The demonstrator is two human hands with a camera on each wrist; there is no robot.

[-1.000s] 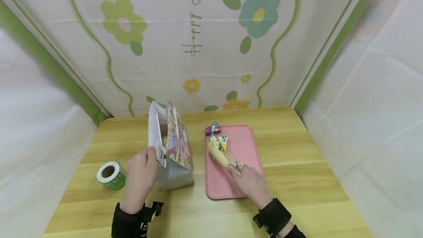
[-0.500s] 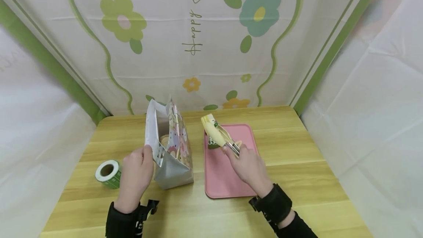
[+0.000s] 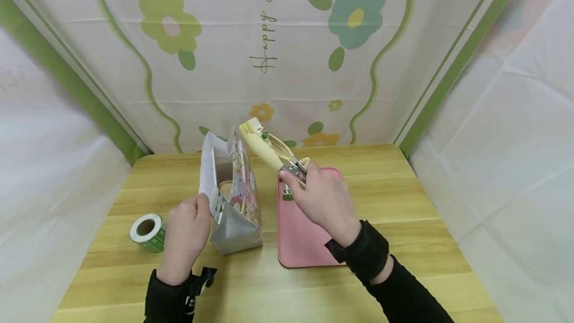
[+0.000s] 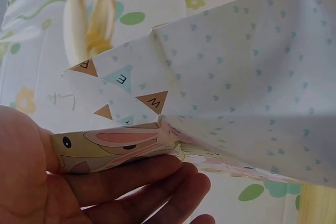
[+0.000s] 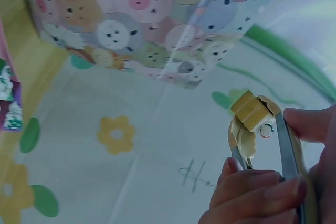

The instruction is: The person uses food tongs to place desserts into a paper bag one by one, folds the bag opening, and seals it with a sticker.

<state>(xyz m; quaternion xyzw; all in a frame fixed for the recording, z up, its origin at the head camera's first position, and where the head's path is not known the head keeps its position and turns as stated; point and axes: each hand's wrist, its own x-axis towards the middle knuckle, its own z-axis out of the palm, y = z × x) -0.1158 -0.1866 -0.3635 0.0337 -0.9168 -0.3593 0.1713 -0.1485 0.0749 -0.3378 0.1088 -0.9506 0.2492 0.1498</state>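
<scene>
My left hand (image 3: pixel 186 233) pinches the rim of a gift bag (image 3: pixel 235 233) printed with cartoon animals, its mouth spread apart. In the left wrist view the thumb and fingers (image 4: pixel 131 182) lie on either side of the bag's edge. Something beige shows inside the bag. My right hand (image 3: pixel 325 203) grips cream-tipped metal tongs (image 3: pixel 264 152), raised just right of the bag's top. Between the tong tips sits a small yellow layered cake slice (image 5: pixel 251 109) with a white top. A green cake slice (image 3: pixel 287 193) lies on the pink tray (image 3: pixel 309 243), partly hidden by the right hand.
A roll of green labels (image 3: pixel 150 233) stands left of the bag on the wooden table (image 3: pixel 403 243). A flowered cloth (image 3: pixel 215 83) hangs behind the table, with white cloth at both sides. A purple-sided piece (image 5: pixel 13 109) appears at the right wrist view's left edge.
The tongs have lifted the yellow cake slice off the tray and moved up and left towards the bag. My left hand keeps its hold on the bag's rim, barely shifting.
</scene>
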